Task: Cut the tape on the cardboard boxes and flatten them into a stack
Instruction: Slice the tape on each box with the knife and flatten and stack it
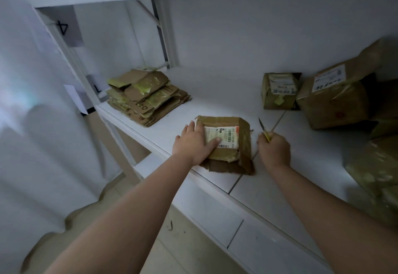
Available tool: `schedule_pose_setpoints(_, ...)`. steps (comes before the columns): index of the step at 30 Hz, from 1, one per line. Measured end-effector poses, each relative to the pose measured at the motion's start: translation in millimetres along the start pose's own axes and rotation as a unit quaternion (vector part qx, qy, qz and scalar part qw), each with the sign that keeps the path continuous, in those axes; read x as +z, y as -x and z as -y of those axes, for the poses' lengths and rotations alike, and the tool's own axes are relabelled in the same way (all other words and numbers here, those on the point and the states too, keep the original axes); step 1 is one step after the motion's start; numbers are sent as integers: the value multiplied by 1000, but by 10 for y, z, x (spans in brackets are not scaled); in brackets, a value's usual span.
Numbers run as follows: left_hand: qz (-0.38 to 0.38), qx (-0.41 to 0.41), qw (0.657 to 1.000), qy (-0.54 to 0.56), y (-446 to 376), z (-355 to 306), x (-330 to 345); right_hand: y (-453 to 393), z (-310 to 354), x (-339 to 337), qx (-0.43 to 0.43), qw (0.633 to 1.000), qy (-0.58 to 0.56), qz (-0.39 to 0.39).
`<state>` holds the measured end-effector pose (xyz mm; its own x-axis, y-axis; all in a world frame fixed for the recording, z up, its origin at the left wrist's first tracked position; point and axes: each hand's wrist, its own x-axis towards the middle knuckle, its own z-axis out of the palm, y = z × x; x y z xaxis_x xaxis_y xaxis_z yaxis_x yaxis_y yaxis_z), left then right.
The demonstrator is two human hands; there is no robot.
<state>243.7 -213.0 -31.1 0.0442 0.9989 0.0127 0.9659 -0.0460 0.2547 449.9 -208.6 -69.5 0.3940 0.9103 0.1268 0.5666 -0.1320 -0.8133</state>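
Pressing flat with spread fingers, the left hand [195, 142] holds a taped box [228, 144] on the white shelf [215, 92]. The right hand [274, 148] grips a knife [264, 129]; flattened cardboard [146, 97] sits far left.

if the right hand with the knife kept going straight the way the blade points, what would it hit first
Probably nothing soon. The right hand aims the knife up and left over bare shelf, between the flattened stack and the small box; then the back wall, though depth is unclear.

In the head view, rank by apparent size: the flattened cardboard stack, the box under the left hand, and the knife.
1. flattened cardboard stack
2. box under the left hand, slightly smaller though nearer the camera, so unsure
3. knife, clearly smallest
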Motion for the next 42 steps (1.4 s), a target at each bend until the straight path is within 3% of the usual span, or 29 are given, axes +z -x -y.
schedule_pose_setpoints(9,24,-141,983,114,57,5,51,80,157,118,26,981,165,101)
schedule_pose_setpoints(12,18,-137,973,184,86,26,76,60,207,157,48,982,127,128)
schedule_pose_setpoints(16,-32,-148,943,295,80,167,14,18,310,241,72,987,-7,141)
schedule_pose_setpoints(21,-98,-121,967,203,-47,469,-214,-20,700,519,24,992,-74,100)
schedule_pose_setpoints(28,-176,-65,968,169,-527,1051,-715,-213,1338,1001,-35,996,-80,21)
schedule_pose_setpoints(35,-189,3,977,100,-1236,1917,-1380,-455,2225,1749,-20,989,-145,-30)
schedule_pose_setpoints(42,-186,61,978,72,-1934,2838,-2108,-595,3195,2460,-24,989,-125,-74)
